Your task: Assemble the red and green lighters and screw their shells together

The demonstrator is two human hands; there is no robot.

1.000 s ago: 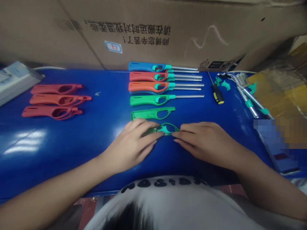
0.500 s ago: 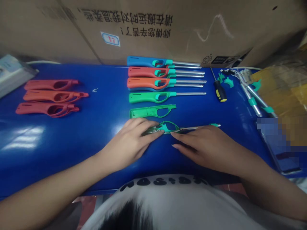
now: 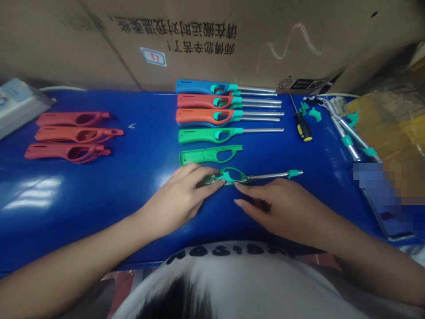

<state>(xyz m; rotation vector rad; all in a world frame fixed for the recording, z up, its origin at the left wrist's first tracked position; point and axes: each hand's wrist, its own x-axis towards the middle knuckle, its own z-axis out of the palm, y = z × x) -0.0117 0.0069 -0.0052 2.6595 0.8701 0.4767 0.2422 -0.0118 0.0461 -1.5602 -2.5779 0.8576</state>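
Observation:
My left hand (image 3: 182, 195) is closed over the handle end of an opened green gas lighter (image 3: 235, 174), fingers on its far side and thumb on the near edge. A turquoise trigger shows inside its loop, and a thin metal tube with a turquoise collar (image 3: 293, 173) reaches right. Just below that tube is my right hand (image 3: 282, 199), thumb and forefinger apart, with the forefinger tip by the loop's near edge; nothing shows between them. Right behind the lighter lies a loose green half shell (image 3: 211, 155), its hollow side up.
Several finished-looking lighters (image 3: 206, 117) lie in a row behind. Red and orange handle shells (image 3: 68, 151) lie at left. A screwdriver (image 3: 303, 127), turquoise pieces (image 3: 314, 114) and metal tubes (image 3: 352, 148) are at right. A cardboard box (image 3: 199, 66) stands along the back.
My right hand has drawn slightly down and away from the metal tube, so more of the tube and its turquoise collar shows. My left hand stays on the lighter.

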